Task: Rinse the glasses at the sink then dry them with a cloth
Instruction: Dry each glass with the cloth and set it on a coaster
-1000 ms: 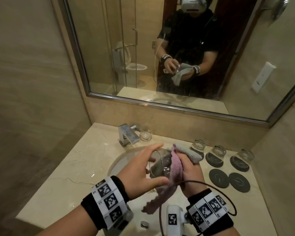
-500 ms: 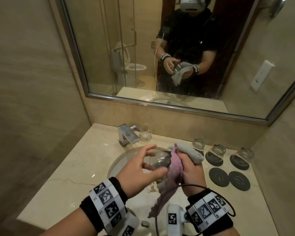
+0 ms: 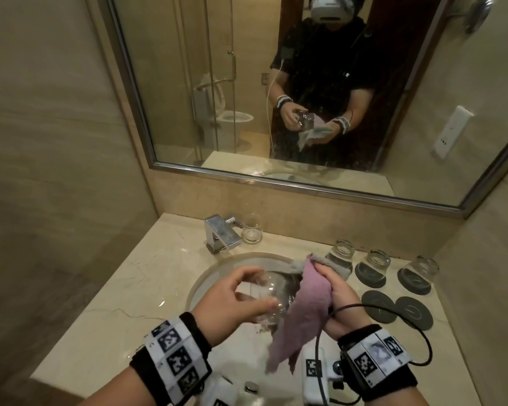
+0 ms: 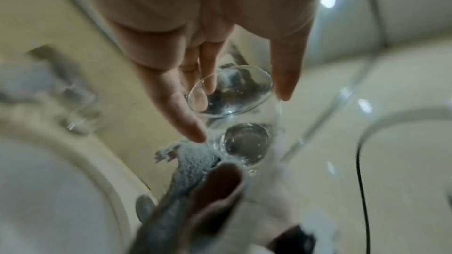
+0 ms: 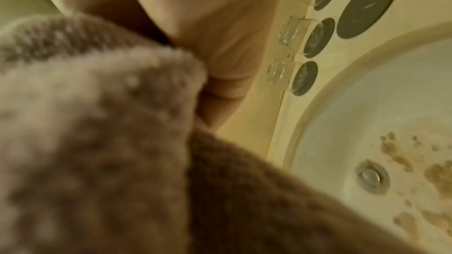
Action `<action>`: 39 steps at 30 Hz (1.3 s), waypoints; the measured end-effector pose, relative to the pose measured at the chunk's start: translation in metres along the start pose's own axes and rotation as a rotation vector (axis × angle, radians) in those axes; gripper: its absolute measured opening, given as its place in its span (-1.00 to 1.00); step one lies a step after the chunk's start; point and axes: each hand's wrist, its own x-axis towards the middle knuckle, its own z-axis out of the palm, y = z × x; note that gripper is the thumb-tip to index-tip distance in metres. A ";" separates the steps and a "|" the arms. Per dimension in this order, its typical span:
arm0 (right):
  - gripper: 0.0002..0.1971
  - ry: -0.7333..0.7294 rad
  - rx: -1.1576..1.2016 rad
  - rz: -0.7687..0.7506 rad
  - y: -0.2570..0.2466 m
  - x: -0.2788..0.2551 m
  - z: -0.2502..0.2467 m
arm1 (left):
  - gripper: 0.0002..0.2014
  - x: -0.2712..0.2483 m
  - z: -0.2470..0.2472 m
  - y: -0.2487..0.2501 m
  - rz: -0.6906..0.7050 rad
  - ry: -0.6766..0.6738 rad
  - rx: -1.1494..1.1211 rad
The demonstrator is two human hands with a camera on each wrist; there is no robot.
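Over the sink [image 3: 197,285] my left hand [image 3: 238,297] grips a clear glass [image 3: 272,294] on its side, fingers and thumb curled round its wall. The left wrist view shows the glass [image 4: 234,115] with its rim by my fingers and its thick base toward the cloth [image 4: 193,163]. My right hand [image 3: 338,291] holds a pink and grey cloth [image 3: 305,312] bunched against the glass's right end, its tail hanging down. In the right wrist view the cloth [image 5: 97,142] fills most of the picture.
Three glasses [image 3: 374,266] stand upside down on dark coasters at the back right, with two bare coasters [image 3: 412,313] in front. An upright glass [image 3: 251,228] stands beside the chrome tap [image 3: 222,232]. A mirror hangs above; walls close both sides. The basin drain [image 5: 371,177] shows below.
My left hand has turned the glass in its fingers. The right hand has kept the cloth against the glass, shifting slightly.
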 end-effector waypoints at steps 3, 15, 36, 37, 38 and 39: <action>-0.50 0.028 0.068 -0.083 -0.006 0.004 -0.003 | -0.53 -0.005 -0.002 -0.004 -0.207 -0.014 -0.538; -0.52 -0.189 -0.253 0.057 0.034 0.006 0.026 | -0.17 -0.001 0.003 -0.002 -0.240 -0.125 -0.935; -0.45 -0.179 -0.457 -0.408 0.025 0.006 -0.008 | -0.55 0.010 0.004 -0.019 -0.072 0.093 -0.377; -0.46 -0.144 -0.427 -0.425 0.028 0.006 -0.010 | -0.52 0.012 0.005 -0.020 -0.074 0.111 -0.339; -0.45 -0.100 -0.409 -0.445 0.030 0.006 -0.012 | -0.48 0.015 0.004 -0.024 -0.070 0.144 -0.307; -0.44 -0.049 -0.401 -0.459 0.030 0.007 -0.014 | -0.45 0.018 0.003 -0.026 -0.074 0.180 -0.286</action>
